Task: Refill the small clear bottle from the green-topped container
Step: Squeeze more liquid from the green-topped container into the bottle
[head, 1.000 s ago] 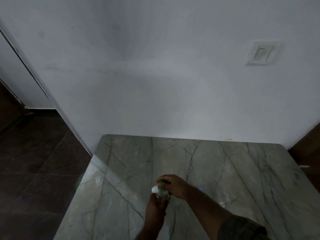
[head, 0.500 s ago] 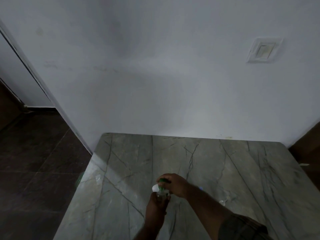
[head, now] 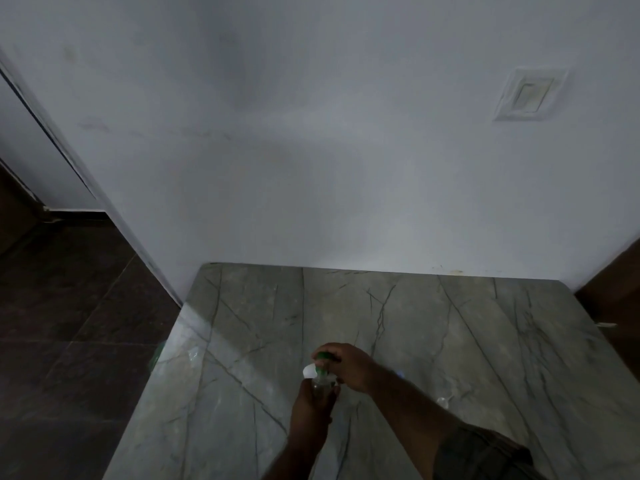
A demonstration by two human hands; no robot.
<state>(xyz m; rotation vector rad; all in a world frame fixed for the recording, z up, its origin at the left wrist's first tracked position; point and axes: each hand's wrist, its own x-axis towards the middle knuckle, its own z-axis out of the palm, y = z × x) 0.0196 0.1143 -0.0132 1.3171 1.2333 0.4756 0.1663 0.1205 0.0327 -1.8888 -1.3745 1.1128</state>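
Right fingers (head: pixel 337 351) grip green-topped container (head: pixel 322 360); left hand (head: pixel 308 407) holds clear bottle (head: pixel 320 388).

Grey-green marble tabletop (head: pixel 450 341) with dark branching veins, its far edge meeting a plain white wall (head: pixel 311 150). A white rectangular switch plate (head: pixel 530 95) is set in the wall at upper right. Left of the table, a dark tiled floor (head: pixel 69 341) runs back to a black skirting (head: pixel 76 214). A brown wooden surface (head: pixel 616 282) stands beside the table's right edge.
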